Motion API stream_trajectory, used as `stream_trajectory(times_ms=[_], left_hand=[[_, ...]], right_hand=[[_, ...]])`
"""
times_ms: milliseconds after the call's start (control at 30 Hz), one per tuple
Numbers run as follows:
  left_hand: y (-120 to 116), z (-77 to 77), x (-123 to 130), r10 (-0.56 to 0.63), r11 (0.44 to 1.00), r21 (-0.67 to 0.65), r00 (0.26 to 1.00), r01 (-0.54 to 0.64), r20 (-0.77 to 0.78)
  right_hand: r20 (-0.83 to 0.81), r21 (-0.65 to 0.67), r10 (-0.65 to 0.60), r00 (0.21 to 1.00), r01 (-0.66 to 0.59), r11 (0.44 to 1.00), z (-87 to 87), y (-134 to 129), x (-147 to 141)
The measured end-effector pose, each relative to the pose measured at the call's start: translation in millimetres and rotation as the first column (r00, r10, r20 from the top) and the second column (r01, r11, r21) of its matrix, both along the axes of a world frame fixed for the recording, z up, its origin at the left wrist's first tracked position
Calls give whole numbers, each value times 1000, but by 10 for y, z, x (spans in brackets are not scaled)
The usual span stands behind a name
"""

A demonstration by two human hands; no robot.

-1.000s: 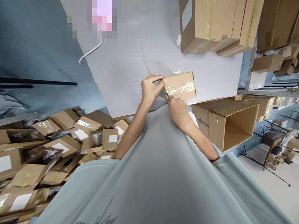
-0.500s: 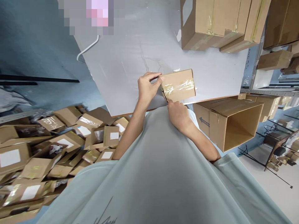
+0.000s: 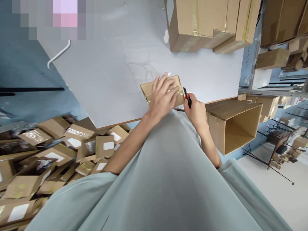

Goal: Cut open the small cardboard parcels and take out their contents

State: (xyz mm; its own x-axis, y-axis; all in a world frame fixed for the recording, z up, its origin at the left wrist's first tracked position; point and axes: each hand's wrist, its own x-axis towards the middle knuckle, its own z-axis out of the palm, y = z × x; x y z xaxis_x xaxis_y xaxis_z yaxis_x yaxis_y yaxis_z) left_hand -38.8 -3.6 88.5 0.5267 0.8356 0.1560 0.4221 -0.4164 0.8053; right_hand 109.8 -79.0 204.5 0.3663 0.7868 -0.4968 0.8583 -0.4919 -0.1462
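Head view: your left hand [image 3: 161,98] lies, fingers spread, on the taped box [image 3: 148,87]. Your right hand [image 3: 196,111] clamps its fingers around a cutter [image 3: 189,100].

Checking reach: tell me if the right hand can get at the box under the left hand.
Probably yes: the right hand, holding the cutter, is beside the box, whose right end the left hand leaves uncovered.
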Motion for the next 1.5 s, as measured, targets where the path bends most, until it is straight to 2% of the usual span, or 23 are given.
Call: stream_trajectory(times_ms=[100, 233, 433, 667, 833, 1033, 1200, 1500], left_hand=[[-63, -107, 82, -8, 1000, 24, 999, 10, -52], [-76, -188, 54, -12, 1000, 17, 997, 14, -77], [-62, -170, 57, -15, 1000, 6, 997, 16, -78], [-78, -172, 66, -9, 1000, -11, 999, 9, -44], [-95, -128, 88, 10, 999, -37, 1000, -11, -26], [-101, -138, 102, -5, 999, -50, 1000, 4, -21], [-109, -182, 116, 1, 999, -43, 1000, 0, 29], [-102, -164, 131, -8, 995, -99, 991, 21, 134]], right_hand=[[-16, -20, 56, 998, -57, 998, -36, 76, 27], [0, -86, 103, 995, -103, 991, -67, 164, 14], [63, -165, 114, 992, -102, 981, -89, 207, -77], [223, -236, 104, 969, -50, 971, -157, 205, -316], [262, -265, 88, 961, -16, 964, -120, 256, -408], [306, -246, 32, 951, 47, 968, -81, 244, -499], [330, -228, 3, 944, 77, 971, -79, 242, -566], [341, -183, -62, 938, 131, 974, -55, 291, -618]])
